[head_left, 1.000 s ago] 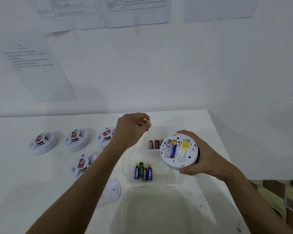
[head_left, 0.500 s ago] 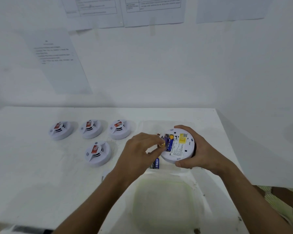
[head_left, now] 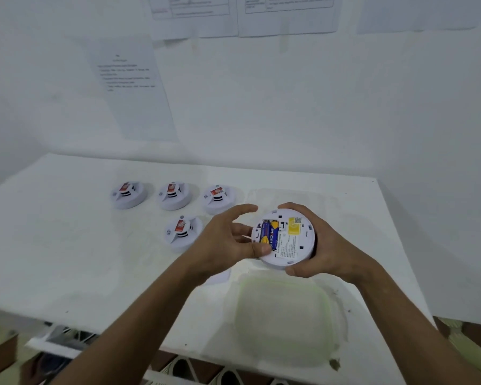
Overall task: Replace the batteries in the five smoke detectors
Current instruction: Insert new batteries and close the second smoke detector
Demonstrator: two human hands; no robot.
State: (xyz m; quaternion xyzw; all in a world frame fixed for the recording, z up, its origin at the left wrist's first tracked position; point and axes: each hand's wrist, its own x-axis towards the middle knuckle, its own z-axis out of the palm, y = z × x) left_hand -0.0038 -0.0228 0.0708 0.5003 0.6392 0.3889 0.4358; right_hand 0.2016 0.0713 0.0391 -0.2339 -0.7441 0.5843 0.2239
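Note:
My right hand (head_left: 321, 247) grips a white smoke detector (head_left: 290, 243) held back side up above the table. Its open compartment shows two blue and yellow batteries (head_left: 270, 236) lying side by side. My left hand (head_left: 228, 240) is against the detector's left rim, with its thumb pressing on the near end of the batteries and its fingers spread. Several more white detectors with red labels rest face up on the table: three in a back row (head_left: 128, 194) (head_left: 174, 195) (head_left: 218, 198) and one nearer (head_left: 181, 232).
A clear plastic lid with a green rim (head_left: 285, 318) lies on the white table (head_left: 53, 259) near its front edge. A white round cover (head_left: 220, 276) peeks out under my left wrist. Papers hang on the wall behind.
My left hand carried a battery from the tray to the detector and now presses it into the compartment beside the first one. The view has shifted, so the battery trays are hidden.

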